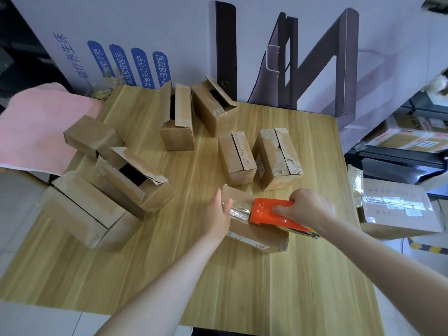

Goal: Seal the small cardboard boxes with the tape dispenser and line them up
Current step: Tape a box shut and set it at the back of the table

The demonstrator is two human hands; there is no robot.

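Well to the left of the left hand, a pink cloth (43, 127) lies beside the wooden table (169, 275). Between the cloth and the left hand, three boxes (84, 209) stand close together. The middle one, the open box (132, 178), shows a dark gap between its flaps. Beyond the left hand and well apart from it, two tall boxes (177, 120) stand with flaps raised. The left hand (219, 212) is flat, with fingers straight and thumb up, and presses against the left end of the front box (257, 232). Just right of its fingers, a shiny strip of tape (238, 213) runs along the box top to the orange tape dispenser (269, 210), which rests on the box. The right hand (308, 208) grips the dispenser, fingers curled round its body. Beyond the right hand, two closed boxes (278, 158) stand side by side, near the front box. Right of the right hand, off the table, a larger taped carton (397, 209) stands beside the table edge.
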